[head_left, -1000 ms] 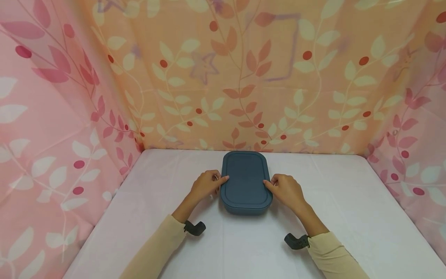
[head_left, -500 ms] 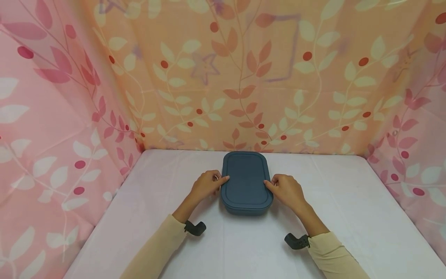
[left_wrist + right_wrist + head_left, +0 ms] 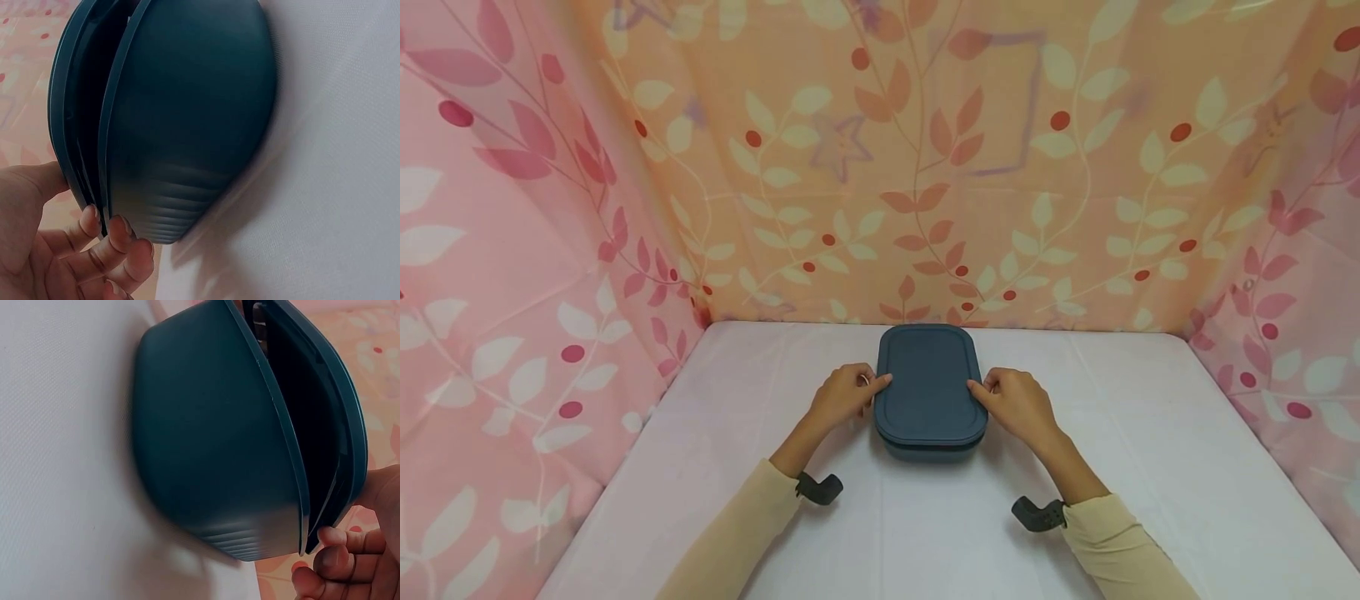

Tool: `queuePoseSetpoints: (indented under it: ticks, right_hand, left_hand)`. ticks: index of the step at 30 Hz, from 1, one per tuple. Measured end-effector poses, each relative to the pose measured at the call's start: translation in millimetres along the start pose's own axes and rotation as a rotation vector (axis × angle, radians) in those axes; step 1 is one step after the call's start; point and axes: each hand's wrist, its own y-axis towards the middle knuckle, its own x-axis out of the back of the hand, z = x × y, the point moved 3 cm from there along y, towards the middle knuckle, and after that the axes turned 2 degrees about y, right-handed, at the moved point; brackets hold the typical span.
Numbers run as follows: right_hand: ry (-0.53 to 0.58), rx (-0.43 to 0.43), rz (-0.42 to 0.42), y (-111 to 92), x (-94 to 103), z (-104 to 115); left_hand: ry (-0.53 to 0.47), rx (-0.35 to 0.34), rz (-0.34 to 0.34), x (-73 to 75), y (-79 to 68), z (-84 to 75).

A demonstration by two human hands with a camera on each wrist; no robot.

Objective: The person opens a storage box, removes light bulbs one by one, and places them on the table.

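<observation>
Pink curtain (image 3: pixel 512 250) hangs at 9 o'clock in my head view, beside the white table (image 3: pixel 685 500). Next, the left sleeve (image 3: pixel 722 533) reaches in from 7 o'clock with a black mount (image 3: pixel 820 490) at its cuff. The left hand (image 3: pixel 844 395) sits at 9 o'clock of the box (image 3: pixel 931 457); I see its thumb over the edge of the lid (image 3: pixel 928 387) and the fingers curled below, so I read it as pinching the lid.

The box stands on the table, towards 5 o'clock from the centre of my view. At its 6 o'clock the lid has parted from the rim, and both wrist views show me a dark gap narrowing towards each hand. So the unsealing looks begun, at that end at least. Left to do, I judge: free the rest and take the lid clear, since it lies over the whole box. Whether 12 o'clock is loose, I cannot tell.

At 3 o'clock of the box the right hand (image 3: pixel 1018 404) mirrors the grip, clamped on the lid's edge. Its sleeve (image 3: pixel 1120 542) comes in from 5 o'clock.
</observation>
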Motion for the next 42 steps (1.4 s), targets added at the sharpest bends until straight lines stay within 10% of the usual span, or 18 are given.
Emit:
queuePoseSetpoints:
  ticks: [42]
  right_hand:
    - [0.048, 0.119, -0.002, -4.4, -32.2, 89.6]
  left_hand:
    - [-0.020, -0.027, -0.087, 72.1, -44.8, 46.6]
